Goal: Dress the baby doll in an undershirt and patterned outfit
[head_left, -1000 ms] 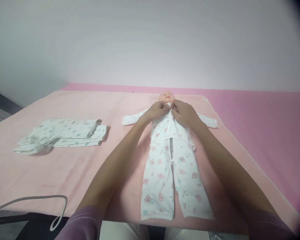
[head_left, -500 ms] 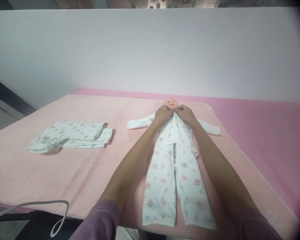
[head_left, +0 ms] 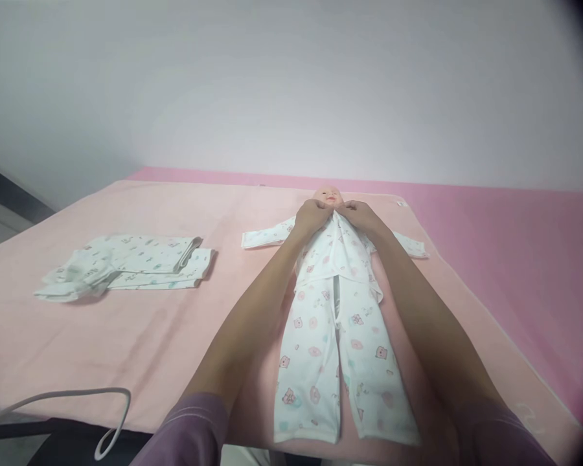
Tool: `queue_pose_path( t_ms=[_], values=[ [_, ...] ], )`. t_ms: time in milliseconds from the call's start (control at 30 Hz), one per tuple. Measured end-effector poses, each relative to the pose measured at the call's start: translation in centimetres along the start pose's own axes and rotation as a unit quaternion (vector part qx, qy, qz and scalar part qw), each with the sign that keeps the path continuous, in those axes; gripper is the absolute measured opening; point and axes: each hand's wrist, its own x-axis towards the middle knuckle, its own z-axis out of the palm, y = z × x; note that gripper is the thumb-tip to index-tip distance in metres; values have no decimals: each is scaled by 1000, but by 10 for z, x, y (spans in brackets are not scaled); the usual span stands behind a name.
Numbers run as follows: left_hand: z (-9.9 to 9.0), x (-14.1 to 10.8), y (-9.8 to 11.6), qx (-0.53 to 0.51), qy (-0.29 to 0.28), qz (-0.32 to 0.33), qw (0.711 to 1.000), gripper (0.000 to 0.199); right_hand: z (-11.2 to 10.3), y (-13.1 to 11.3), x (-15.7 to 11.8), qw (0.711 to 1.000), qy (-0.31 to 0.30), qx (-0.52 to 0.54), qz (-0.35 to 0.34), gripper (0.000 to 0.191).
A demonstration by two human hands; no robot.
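A baby doll (head_left: 329,193) lies on its back, head away from me. It wears a white printed baby top (head_left: 337,252) with the sleeves spread to both sides, and matching printed trousers (head_left: 311,349) stretch towards me. Just below the doll's chin, my left hand (head_left: 315,215) and my right hand (head_left: 362,215) meet at the top's neckline. The fingers of both hands are closed, pinching the collar cloth from either side. My fingertips partly hide the neckline and any fastening there.
Folded white printed baby clothes (head_left: 146,259) lie to the left on the pink blanket (head_left: 199,362). A white cable (head_left: 78,393) loops over the near left edge. Behind the table stands a pale wall (head_left: 291,90); a brighter pink surface (head_left: 505,259) shows at the right.
The view has tipped down slightly, so the background above the pale wall is out of sight. Both hands stay at the doll's neckline with little visible movement.
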Motion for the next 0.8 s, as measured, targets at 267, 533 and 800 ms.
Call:
queue_pose_path(
  t_ms=[267,533,800],
  values=[
    [2,7,-7,-46,-10,-6,999,30,-4,-2,-2,995,-41,85,36,27],
    [0,-1,1,-47,-21,-9,999,35,-4,-9,-9,998,-30,53,32,26],
    [1,0,0,-57,-10,-12,998,18,-5,-3,-4,998,-19,45,32,30]
  ],
)
